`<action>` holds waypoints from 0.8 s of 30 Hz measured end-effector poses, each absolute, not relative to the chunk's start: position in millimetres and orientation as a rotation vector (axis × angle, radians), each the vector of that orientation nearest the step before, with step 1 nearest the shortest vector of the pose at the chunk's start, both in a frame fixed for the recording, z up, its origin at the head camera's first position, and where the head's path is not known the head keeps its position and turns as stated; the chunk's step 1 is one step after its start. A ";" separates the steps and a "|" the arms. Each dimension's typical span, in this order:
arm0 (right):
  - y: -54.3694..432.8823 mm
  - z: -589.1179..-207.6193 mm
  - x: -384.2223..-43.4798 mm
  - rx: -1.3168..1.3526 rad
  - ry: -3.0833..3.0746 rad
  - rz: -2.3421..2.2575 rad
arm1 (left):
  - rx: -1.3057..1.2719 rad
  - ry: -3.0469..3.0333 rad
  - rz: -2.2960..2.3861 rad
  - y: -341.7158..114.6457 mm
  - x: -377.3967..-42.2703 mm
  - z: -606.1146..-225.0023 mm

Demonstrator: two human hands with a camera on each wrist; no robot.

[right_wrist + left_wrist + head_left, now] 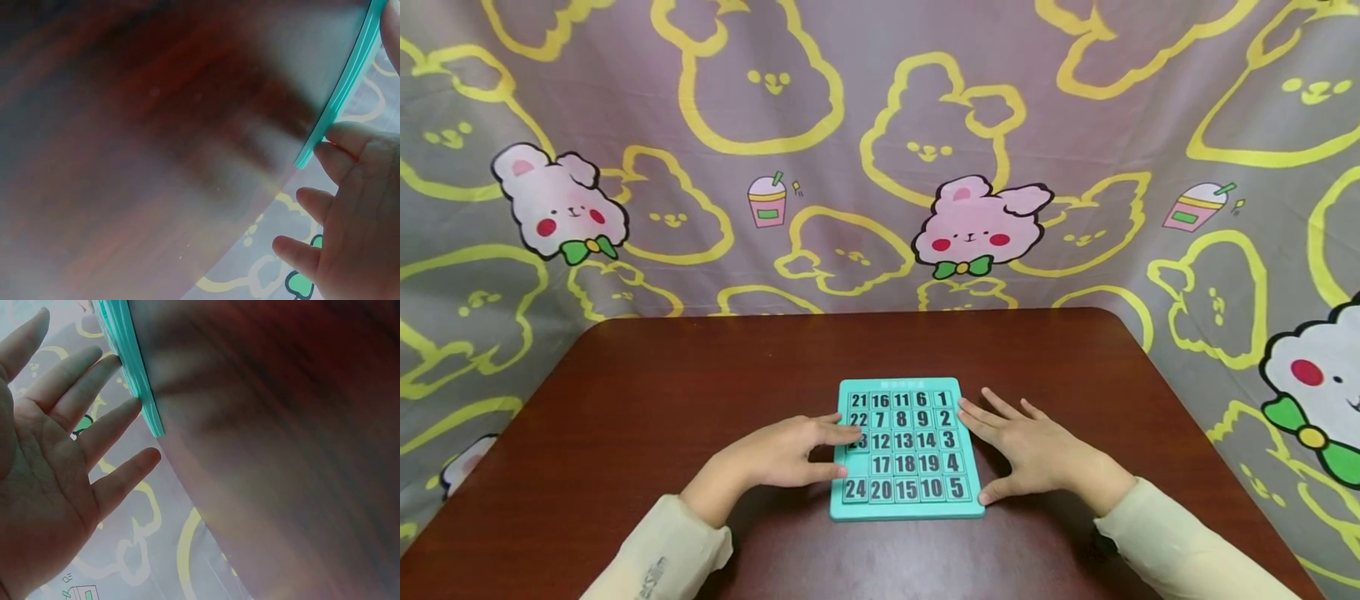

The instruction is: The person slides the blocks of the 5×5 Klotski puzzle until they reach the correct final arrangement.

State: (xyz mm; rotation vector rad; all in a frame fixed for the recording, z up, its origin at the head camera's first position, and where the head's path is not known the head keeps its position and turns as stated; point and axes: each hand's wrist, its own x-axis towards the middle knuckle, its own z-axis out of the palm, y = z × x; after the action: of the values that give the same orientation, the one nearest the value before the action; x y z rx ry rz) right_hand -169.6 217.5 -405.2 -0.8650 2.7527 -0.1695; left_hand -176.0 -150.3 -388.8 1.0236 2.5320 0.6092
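A teal number slide puzzle [907, 512] lies flat on the table, its black-numbered tiles in rows. The top row reads 21, 16, 11, 6, 1. One space without a tile shows at the left of the fourth row, between 23 and 24. My left hand [786, 452] is at the left side, a fingertip over tile 23 and the thumb at the frame beside the vacant space. Across from it, my right hand [1037, 454] rests against the right edge, fingers extended and thumb near the lower corner. Both wrist views show the puzzle's teal side [134, 362] at the fingertips.
The dark reddish-brown table [700, 367] extends around the puzzle. Behind it and at both sides hangs a grey curtain [880, 183] with yellow outlines and cartoon rabbits. Light sleeves [662, 546] cover both forearms.
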 end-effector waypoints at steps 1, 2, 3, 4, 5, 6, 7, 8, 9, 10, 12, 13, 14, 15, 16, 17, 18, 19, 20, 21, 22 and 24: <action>217.8 -405.3 -169.7 -0.863 2.751 -0.169 | 1.015 2.529 0.604 -149.7 -176.4 -389.2; 218.1 -405.4 -169.8 -0.860 2.750 -0.171 | 1.012 2.528 0.601 -149.4 -176.5 -389.5; 218.3 -405.6 -170.0 -0.860 2.750 -0.171 | 1.008 2.528 0.599 -149.2 -176.5 -389.5; 218.5 -405.7 -170.1 -0.861 2.751 -0.174 | 1.006 2.525 0.599 -149.0 -176.2 -389.3; 218.6 -405.8 -170.3 -0.864 2.752 -0.178 | 1.005 2.521 0.602 -148.9 -175.9 -389.0; 218.7 -406.0 -170.4 -0.866 2.750 -0.184 | 1.002 2.518 0.604 -148.9 -175.3 -388.4; 218.8 -406.1 -170.4 -0.868 2.748 -0.190 | 1.001 2.514 0.605 -148.8 -174.7 -388.1; 218.9 -406.1 -170.4 -0.869 2.747 -0.193 | 1.002 2.509 0.608 -148.9 -174.0 -387.8; 219.0 -406.2 -170.3 -0.871 2.745 -0.195 | 1.005 2.505 0.611 -148.9 -173.3 -387.5; 218.9 -406.2 -170.2 -0.871 2.744 -0.197 | 1.007 2.502 0.610 -149.0 -172.4 -387.2; 218.6 -406.0 -170.1 -0.871 2.740 -0.197 | 1.013 2.503 0.607 -149.5 -170.6 -387.1; 218.5 -405.8 -170.0 -0.871 2.740 -0.197 | 1.019 2.503 0.604 -149.7 -169.7 -387.0; 218.4 -405.5 -169.9 -0.869 2.740 -0.197 | 1.026 2.506 0.599 -149.9 -168.9 -387.1; 218.3 -405.3 -169.8 -0.868 2.741 -0.197 | 1.030 2.507 0.596 -150.1 -168.1 -387.1; 218.2 -405.1 -169.7 -0.868 2.741 -0.198 | 1.033 2.508 0.594 -150.1 -167.5 -387.1; 218.2 -404.9 -169.6 -0.866 2.741 -0.200 | 1.038 2.512 0.591 -150.2 -166.9 -387.2; 218.2 -404.8 -169.6 -0.865 2.742 -0.202 | 1.041 2.515 0.586 -150.3 -166.2 -387.3; 218.2 -404.8 -169.6 -0.864 2.741 -0.204 | 1.043 2.517 0.582 -150.3 -165.5 -387.4; 218.3 -404.9 -169.6 -0.864 2.741 -0.204 | 1.045 2.520 0.578 -150.2 -164.7 -387.5; 218.4 -405.1 -169.6 -0.863 2.741 -0.204 | 1.047 2.521 0.574 -150.0 -163.9 -387.5; 218.6 -405.4 -169.7 -0.864 2.740 -0.205 | 1.048 2.523 0.570 -149.9 -163.0 -387.5; 219.1 -406.1 -170.1 -0.864 2.740 -0.205 | 1.045 2.529 0.558 -149.6 -160.8 -387.4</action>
State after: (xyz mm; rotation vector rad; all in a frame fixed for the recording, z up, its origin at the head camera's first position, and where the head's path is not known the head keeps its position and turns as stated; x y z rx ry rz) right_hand -170.1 219.1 -406.1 -0.8642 2.7395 -0.2050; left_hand -160.8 -149.6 -387.4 1.0454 2.5285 0.5579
